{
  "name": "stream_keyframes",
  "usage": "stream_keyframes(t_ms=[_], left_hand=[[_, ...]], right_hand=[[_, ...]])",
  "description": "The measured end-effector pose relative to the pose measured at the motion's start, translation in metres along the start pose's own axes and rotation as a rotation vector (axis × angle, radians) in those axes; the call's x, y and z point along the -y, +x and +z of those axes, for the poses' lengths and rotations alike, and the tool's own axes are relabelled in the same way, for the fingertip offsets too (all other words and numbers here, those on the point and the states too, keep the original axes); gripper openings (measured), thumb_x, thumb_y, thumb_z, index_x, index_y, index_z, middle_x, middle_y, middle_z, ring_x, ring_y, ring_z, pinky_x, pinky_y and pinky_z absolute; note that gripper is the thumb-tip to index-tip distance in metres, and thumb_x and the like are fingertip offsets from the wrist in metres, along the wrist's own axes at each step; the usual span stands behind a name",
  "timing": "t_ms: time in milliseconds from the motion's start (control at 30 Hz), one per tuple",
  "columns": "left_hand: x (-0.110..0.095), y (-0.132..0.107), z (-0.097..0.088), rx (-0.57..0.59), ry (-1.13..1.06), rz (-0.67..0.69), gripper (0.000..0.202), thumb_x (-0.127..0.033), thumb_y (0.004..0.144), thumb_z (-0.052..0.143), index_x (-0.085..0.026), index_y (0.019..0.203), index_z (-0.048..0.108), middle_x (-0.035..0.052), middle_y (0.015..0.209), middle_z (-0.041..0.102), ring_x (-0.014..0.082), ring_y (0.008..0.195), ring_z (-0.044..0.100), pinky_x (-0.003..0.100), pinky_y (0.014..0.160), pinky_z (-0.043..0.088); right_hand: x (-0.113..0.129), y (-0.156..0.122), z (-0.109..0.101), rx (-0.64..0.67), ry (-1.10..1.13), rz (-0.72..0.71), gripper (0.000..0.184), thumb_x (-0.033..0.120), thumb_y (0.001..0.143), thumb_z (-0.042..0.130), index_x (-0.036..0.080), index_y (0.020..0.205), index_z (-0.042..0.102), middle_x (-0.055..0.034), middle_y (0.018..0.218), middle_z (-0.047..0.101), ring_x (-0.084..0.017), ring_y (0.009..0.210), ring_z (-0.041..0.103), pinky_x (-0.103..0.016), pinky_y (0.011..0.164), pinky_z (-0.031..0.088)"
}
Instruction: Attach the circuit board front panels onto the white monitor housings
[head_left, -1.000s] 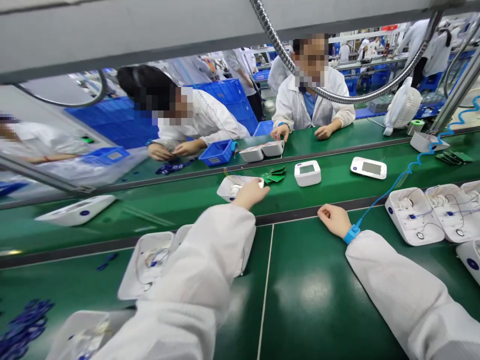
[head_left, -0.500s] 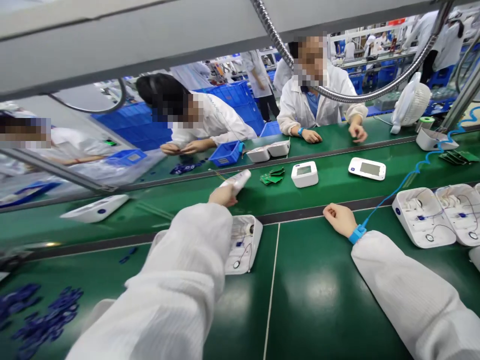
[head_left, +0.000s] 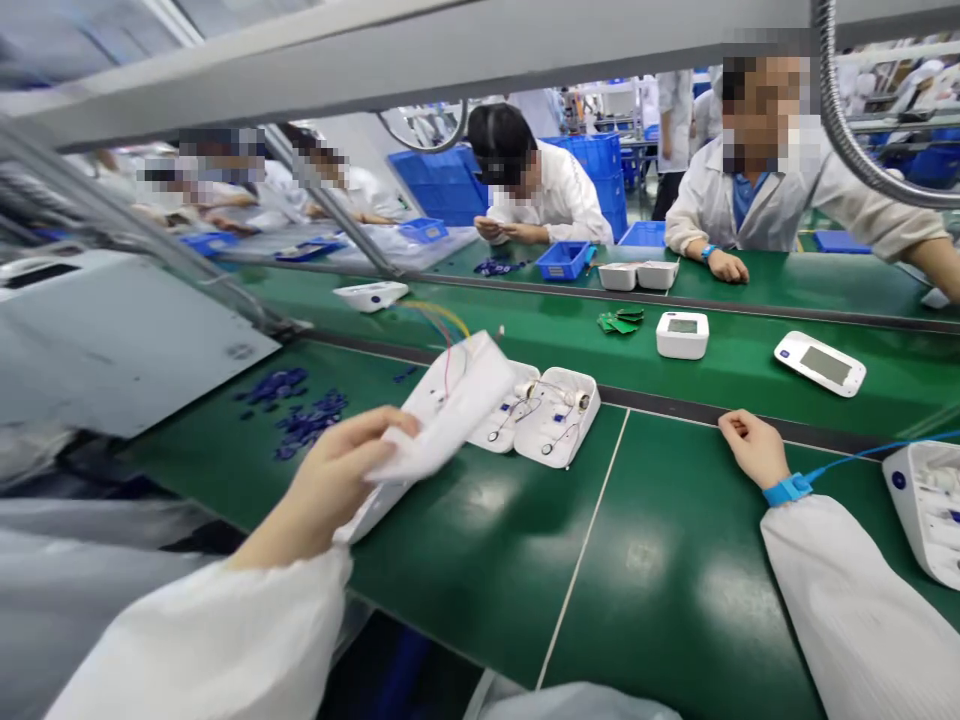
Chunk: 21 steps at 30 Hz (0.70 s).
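My left hand [head_left: 330, 485] is closed around a white plastic device housing [head_left: 442, 415] with coloured wires trailing from its far end, held tilted above the green bench [head_left: 480, 560]. Just beyond it lie two open white housings [head_left: 551, 412] with wiring inside, side by side near the bench's far edge. My right hand [head_left: 754, 448] rests on the bench as a loose fist with nothing visible in it, and a blue wrist strap [head_left: 787, 489] with a coiled cord sits on its wrist.
The green conveyor belt [head_left: 735, 350] carries two finished white monitors [head_left: 682, 333] [head_left: 820, 363], green circuit boards [head_left: 621, 321] and another white unit [head_left: 370, 294]. Blue small parts [head_left: 296, 415] lie at left. An open housing [head_left: 926, 505] sits far right. Workers in white coats sit opposite, with blue bins [head_left: 564, 258].
My left hand has drawn back from the belt toward me, carrying the white housing over the bench. The view has swung left. My right hand stayed put.
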<state>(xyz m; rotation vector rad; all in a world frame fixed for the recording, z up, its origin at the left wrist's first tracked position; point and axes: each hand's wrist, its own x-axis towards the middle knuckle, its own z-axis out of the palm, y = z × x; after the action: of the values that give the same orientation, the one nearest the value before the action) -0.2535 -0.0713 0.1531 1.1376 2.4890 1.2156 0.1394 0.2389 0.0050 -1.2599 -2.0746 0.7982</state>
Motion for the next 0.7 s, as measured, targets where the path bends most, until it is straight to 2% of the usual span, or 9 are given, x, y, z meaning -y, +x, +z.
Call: stream_keyframes(t_ms=[67, 100, 200, 267, 333, 367, 467, 567, 700], left_hand=[[0.026, -0.040, -0.009, 0.093, -0.092, -0.112, 0.022, -0.046, 0.062, 0.058, -0.026, 0.069, 0.066, -0.0080, 0.062, 0.065, 0.0120, 0.044, 0.046, 0.024, 0.042, 0.038], [0.039, -0.057, -0.010, 0.116, -0.072, -0.136, 0.021, -0.046, 0.062, 0.059, -0.027, 0.068, 0.067, -0.0080, 0.067, 0.069, 0.0138, 0.047, 0.050, 0.025, 0.044, 0.039], [0.074, -0.094, -0.003, 0.172, 0.063, -0.109, 0.020, -0.042, 0.062, 0.057, -0.027, 0.069, 0.069, -0.0038, 0.075, 0.074, 0.0200, 0.056, 0.060, 0.030, 0.051, 0.048], [0.094, -0.107, 0.004, 0.187, 0.168, -0.065, 0.022, -0.041, 0.066, 0.056, -0.027, 0.075, 0.071, -0.0005, 0.079, 0.075, 0.0224, 0.061, 0.063, 0.033, 0.058, 0.052], [0.109, -0.111, 0.011, 0.118, 0.274, 0.009, 0.025, -0.041, 0.072, 0.054, -0.027, 0.082, 0.072, 0.0031, 0.089, 0.077, 0.0260, 0.073, 0.068, 0.037, 0.071, 0.057], [0.116, -0.111, 0.015, 0.054, 0.326, 0.057, 0.025, -0.040, 0.073, 0.053, -0.026, 0.084, 0.072, 0.0054, 0.098, 0.076, 0.0287, 0.085, 0.070, 0.040, 0.081, 0.057], [0.132, -0.104, 0.023, -0.163, 0.483, 0.146, 0.025, -0.037, 0.075, 0.055, -0.025, 0.089, 0.072, 0.0115, 0.125, 0.066, 0.0361, 0.121, 0.060, 0.051, 0.106, 0.047], [0.144, -0.096, 0.029, -0.292, 0.554, 0.101, 0.025, -0.035, 0.078, 0.055, -0.024, 0.093, 0.071, 0.0123, 0.137, 0.056, 0.0367, 0.130, 0.052, 0.054, 0.112, 0.041], [0.155, -0.086, 0.033, -0.362, 0.536, 0.058, 0.027, -0.032, 0.080, 0.051, -0.021, 0.096, 0.070, 0.0142, 0.143, 0.049, 0.0354, 0.135, 0.048, 0.050, 0.116, 0.038]], right_hand=[[-0.002, 0.000, -0.001, 0.005, -0.019, 0.004, 0.033, 0.050, 0.084, 0.053, 0.023, 0.084, 0.070, -0.0034, 0.077, 0.073, -0.021, 0.071, 0.067, -0.032, 0.068, 0.047], [-0.003, 0.001, -0.002, 0.008, -0.028, 0.006, 0.033, 0.051, 0.084, 0.053, 0.023, 0.085, 0.070, -0.0033, 0.076, 0.073, -0.021, 0.071, 0.067, -0.032, 0.068, 0.047], [-0.004, 0.001, -0.004, 0.012, -0.052, 0.010, 0.035, 0.053, 0.084, 0.053, 0.023, 0.085, 0.070, -0.0033, 0.075, 0.072, -0.021, 0.070, 0.066, -0.032, 0.067, 0.047], [-0.004, 0.002, -0.006, 0.016, -0.057, 0.011, 0.036, 0.055, 0.084, 0.053, 0.023, 0.084, 0.070, -0.0036, 0.075, 0.072, -0.022, 0.072, 0.067, -0.032, 0.068, 0.047], [-0.004, 0.003, -0.007, 0.020, -0.056, 0.010, 0.038, 0.056, 0.083, 0.053, 0.023, 0.084, 0.071, -0.0042, 0.077, 0.073, -0.022, 0.074, 0.067, -0.033, 0.069, 0.047], [-0.004, 0.003, -0.008, 0.020, -0.054, 0.010, 0.038, 0.056, 0.082, 0.053, 0.022, 0.084, 0.071, -0.0046, 0.078, 0.073, -0.023, 0.075, 0.068, -0.033, 0.069, 0.047], [-0.005, 0.004, -0.008, 0.013, -0.049, 0.009, 0.039, 0.057, 0.081, 0.054, 0.022, 0.084, 0.071, -0.0058, 0.078, 0.074, -0.023, 0.074, 0.068, -0.033, 0.068, 0.048], [-0.005, 0.004, -0.008, 0.010, -0.048, 0.003, 0.040, 0.057, 0.081, 0.054, 0.022, 0.083, 0.071, -0.0062, 0.077, 0.074, -0.024, 0.073, 0.068, -0.034, 0.068, 0.048], [-0.005, 0.004, -0.009, 0.007, -0.053, -0.009, 0.040, 0.058, 0.081, 0.054, 0.022, 0.083, 0.071, -0.0061, 0.078, 0.074, -0.024, 0.075, 0.068, -0.034, 0.068, 0.048]])
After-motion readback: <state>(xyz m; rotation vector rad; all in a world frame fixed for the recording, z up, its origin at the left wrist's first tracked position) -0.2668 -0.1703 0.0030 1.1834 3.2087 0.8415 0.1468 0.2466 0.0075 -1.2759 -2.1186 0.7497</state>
